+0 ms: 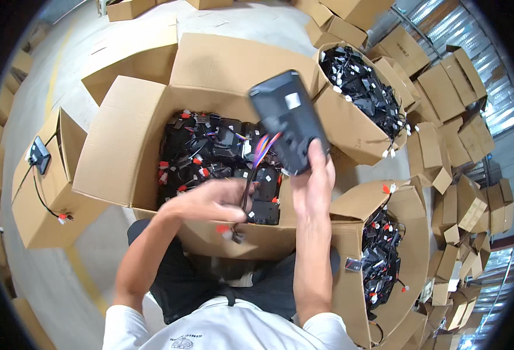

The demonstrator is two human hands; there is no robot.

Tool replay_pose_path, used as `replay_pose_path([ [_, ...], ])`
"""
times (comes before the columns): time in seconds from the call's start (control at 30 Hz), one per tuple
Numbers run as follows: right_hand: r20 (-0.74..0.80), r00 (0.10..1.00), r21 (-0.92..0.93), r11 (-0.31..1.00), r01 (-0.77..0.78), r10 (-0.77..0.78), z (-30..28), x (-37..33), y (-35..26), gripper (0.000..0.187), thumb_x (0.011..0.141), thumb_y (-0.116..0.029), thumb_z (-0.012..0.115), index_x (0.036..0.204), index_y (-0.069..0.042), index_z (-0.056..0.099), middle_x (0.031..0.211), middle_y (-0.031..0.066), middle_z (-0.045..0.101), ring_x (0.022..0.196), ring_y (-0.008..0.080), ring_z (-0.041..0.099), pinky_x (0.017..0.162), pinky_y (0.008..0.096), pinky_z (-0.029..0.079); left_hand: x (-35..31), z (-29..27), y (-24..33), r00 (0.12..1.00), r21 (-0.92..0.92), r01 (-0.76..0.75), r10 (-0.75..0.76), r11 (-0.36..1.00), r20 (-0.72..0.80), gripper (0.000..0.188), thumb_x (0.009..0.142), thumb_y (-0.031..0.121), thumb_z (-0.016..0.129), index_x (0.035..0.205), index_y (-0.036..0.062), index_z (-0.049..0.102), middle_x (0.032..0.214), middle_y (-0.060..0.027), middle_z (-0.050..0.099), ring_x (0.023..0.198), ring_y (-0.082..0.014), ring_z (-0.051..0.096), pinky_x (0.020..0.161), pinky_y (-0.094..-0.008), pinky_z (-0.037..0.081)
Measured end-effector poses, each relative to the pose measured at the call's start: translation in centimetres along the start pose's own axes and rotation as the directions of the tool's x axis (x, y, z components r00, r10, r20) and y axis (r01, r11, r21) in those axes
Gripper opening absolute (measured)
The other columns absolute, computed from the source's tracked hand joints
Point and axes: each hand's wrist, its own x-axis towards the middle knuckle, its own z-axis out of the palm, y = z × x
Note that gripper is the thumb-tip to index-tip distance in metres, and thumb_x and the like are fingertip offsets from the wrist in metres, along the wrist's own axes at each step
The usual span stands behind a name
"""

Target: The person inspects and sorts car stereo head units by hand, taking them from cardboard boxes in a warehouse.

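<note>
My right hand (312,181) grips the lower end of a black, flat rectangular device (289,111) with a white label, holding it above the large open carton. From the device runs a bundle of coloured wires (263,149) that turns into a black cable (247,195). My left hand (210,201), blurred by motion, has its fingers curled around that cable near the carton's front edge. Below it dangles a blurred red and white connector end (229,233). Several similar black devices with cables (210,151) fill the large carton (117,137) beneath my hands.
At the right stand a carton (344,125) heaped with small black parts and another (406,286) holding black devices and cables. On the left, a single black device (40,154) lies on a closed carton (50,204). Several stacked cartons (449,87) line the right side.
</note>
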Motion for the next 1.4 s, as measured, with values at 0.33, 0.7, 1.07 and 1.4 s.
replay_pose_path([
  [0.33,-0.547,0.815,0.094,0.981,-0.169,0.192,-11.6,12.1,16.3,0.039,0.090,-0.019,0.073,0.119,0.002,0.057,0.111,0.0138,0.066,0.089,0.0259,0.070,0.070,0.0437,0.061,1.5,-9.0,-3.4,0.840,-0.810,-0.471,-0.103,0.349,-0.532,0.078,0.102,0.061,0.029,0.140,-0.0066,0.039,0.136,-0.0251,0.053,0.125,-0.0321,0.055,0.104,-0.0478,0.046],
  [0.7,-0.723,0.628,-0.058,0.879,-0.473,0.290,-19.9,15.7,25.5,0.068,0.089,-0.047,0.070,0.125,0.006,0.045,0.121,0.0224,0.059,0.102,0.0336,0.065,0.083,0.0506,0.058,1.6,-9.5,-4.9,0.754,-0.694,-0.495,-0.140,0.523,-0.642,0.069,0.105,0.054,0.025,0.149,0.0003,0.029,0.141,-0.0231,0.050,0.128,-0.0329,0.052,0.108,-0.0445,0.041],
  [1.07,-0.660,0.616,-0.068,0.782,-0.620,0.431,-20.2,16.2,23.3,0.068,0.092,-0.055,0.061,0.124,0.004,0.050,0.101,0.0246,0.065,0.073,0.0385,0.069,0.063,0.0464,0.063,2.6,-7.7,-5.0,0.822,-0.697,-0.320,-0.178,0.641,-0.541,0.061,0.107,0.048,0.022,0.146,0.0024,0.035,0.131,-0.0181,0.058,0.116,-0.0297,0.060,0.100,-0.0428,0.048],
  [1.4,0.028,0.971,-0.982,0.190,-0.018,0.236,-6.6,15.9,8.9,0.053,0.086,-0.041,0.066,0.101,0.009,0.068,0.113,0.0302,0.065,0.107,0.0403,0.064,0.091,0.0475,0.051,2.7,-4.8,-8.0,0.779,-0.583,-0.055,-0.331,0.811,-0.533,0.050,0.104,0.038,0.047,0.137,0.0006,0.047,0.115,-0.0108,0.065,0.101,-0.0194,0.065,0.087,-0.0335,0.053],
])
